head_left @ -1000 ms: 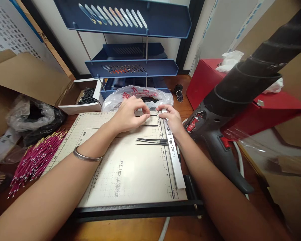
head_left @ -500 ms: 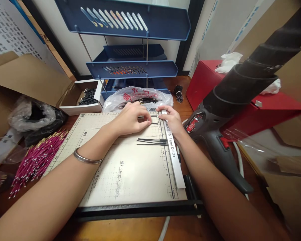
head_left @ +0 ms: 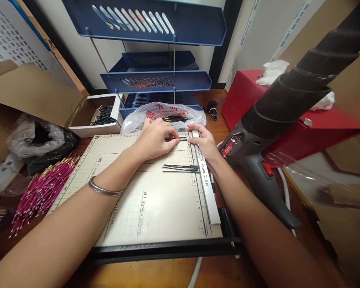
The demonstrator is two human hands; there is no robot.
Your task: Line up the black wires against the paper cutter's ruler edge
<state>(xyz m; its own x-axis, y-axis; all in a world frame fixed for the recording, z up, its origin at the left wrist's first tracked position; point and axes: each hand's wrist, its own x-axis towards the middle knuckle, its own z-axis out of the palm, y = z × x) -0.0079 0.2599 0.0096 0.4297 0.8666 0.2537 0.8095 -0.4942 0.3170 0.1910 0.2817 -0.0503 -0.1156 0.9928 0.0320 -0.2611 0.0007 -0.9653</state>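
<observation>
A paper cutter (head_left: 156, 216) with a printed cream board lies in front of me. My left hand (head_left: 159, 138) is over its far edge, thumb and fingers pinched on a thin black wire (head_left: 183, 139) whose end points toward the white strip. My right hand (head_left: 204, 140) is closed around the far end of the white strip (head_left: 208, 196) along the cutter's right side. Several black wires (head_left: 180, 168) lie side by side on the board, their right ends at the strip. The left fingertips and part of the held wire are hidden.
Behind the cutter are a clear plastic bag (head_left: 132, 122) of dark wires and a blue tiered rack (head_left: 156, 82). Purple wires (head_left: 45, 188) lie left, near a white box (head_left: 93, 130) of black wires. A heat gun (head_left: 258, 160) and red box (head_left: 237, 96) stand right.
My left hand has shifted slightly away from me; its wire end now lies closer to the board's far edge. My right hand keeps its place on the strip. The view has shifted slightly.
</observation>
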